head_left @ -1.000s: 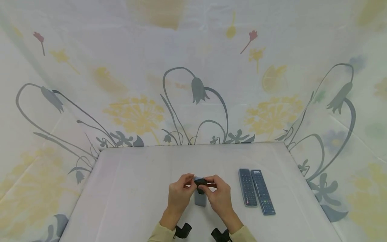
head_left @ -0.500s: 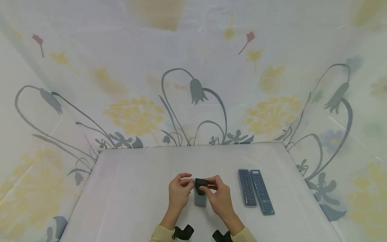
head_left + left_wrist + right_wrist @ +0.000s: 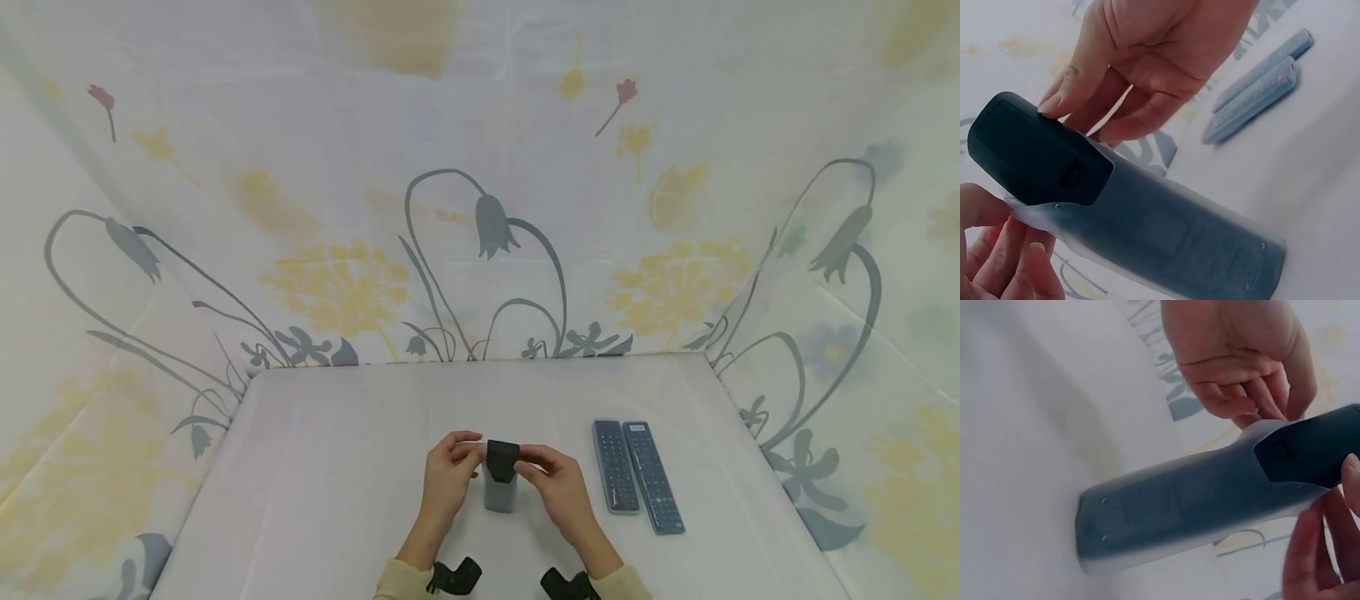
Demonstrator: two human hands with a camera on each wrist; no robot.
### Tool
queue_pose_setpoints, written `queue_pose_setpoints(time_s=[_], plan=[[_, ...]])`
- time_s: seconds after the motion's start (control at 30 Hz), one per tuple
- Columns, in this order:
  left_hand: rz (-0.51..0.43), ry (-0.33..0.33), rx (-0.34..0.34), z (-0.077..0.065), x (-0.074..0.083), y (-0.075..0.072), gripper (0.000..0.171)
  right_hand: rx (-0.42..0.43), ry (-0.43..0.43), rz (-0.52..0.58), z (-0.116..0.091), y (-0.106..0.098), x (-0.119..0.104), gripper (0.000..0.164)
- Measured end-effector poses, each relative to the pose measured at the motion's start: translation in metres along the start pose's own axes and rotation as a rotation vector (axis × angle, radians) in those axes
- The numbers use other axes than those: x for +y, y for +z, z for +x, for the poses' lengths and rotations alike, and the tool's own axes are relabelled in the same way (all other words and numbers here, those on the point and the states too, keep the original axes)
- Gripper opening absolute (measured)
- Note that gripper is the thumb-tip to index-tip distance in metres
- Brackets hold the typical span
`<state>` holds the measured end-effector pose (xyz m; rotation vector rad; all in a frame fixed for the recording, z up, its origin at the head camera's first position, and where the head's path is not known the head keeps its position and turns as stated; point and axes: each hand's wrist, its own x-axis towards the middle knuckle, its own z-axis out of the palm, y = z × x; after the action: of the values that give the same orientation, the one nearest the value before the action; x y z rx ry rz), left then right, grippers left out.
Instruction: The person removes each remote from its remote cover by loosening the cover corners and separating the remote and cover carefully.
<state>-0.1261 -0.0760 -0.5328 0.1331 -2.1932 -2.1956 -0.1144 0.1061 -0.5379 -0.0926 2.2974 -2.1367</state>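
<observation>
A dark remote control stands upright with its back toward me, its lower part inside a translucent sleeve-like cover. In the left wrist view, the bare dark end sticks out of the cover's mouth. My left hand pinches the loose edge of the cover between thumb and finger. On the other side, my right hand grips the upper edge of the remote and cover, thumb on the near side and fingers behind. The cover's lower end sits close over the white table.
Two covered remote controls lie side by side to the right, one on the left and a longer one. The white tabletop is enclosed by flower-printed cloth walls. Black wrist mounts sit at the sleeves.
The remote's dark upper end has tipped up and shows more of its back. My right hand has shifted right, from over the remote to its edge; my left hand stays at the left edge.
</observation>
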Motion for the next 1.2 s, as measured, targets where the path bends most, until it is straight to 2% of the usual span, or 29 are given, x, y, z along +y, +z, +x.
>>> queue_pose_setpoints(time_s=[0.23, 0.47, 0.6, 0.73, 0.97, 1.2], plan=[[0.0, 0.014, -0.015, -0.002, 0.001, 0.0, 0.013, -0.008, 0.078, 0.07, 0.001, -0.002, -0.001, 0.022], [0.039, 0.042, -0.006, -0.004, -0.011, -0.002, 0.015, 0.031, 0.086, 0.06, 0.001, -0.001, 0.002, 0.018], [0.074, 0.016, -0.023, -0.006, -0.016, -0.005, 0.018, 0.038, 0.073, 0.042, 0.002, 0.0, 0.003, 0.017], [0.06, -0.016, -0.066, -0.008, -0.017, -0.008, 0.022, 0.036, 0.071, 0.04, 0.002, 0.001, 0.003, 0.016], [0.053, -0.024, -0.139, -0.024, 0.017, -0.01, 0.02, 0.018, 0.108, 0.067, 0.001, -0.001, -0.001, 0.018], [0.07, -0.011, -0.086, -0.026, 0.022, -0.006, 0.018, -0.019, 0.149, -0.018, 0.001, -0.002, -0.005, 0.021]])
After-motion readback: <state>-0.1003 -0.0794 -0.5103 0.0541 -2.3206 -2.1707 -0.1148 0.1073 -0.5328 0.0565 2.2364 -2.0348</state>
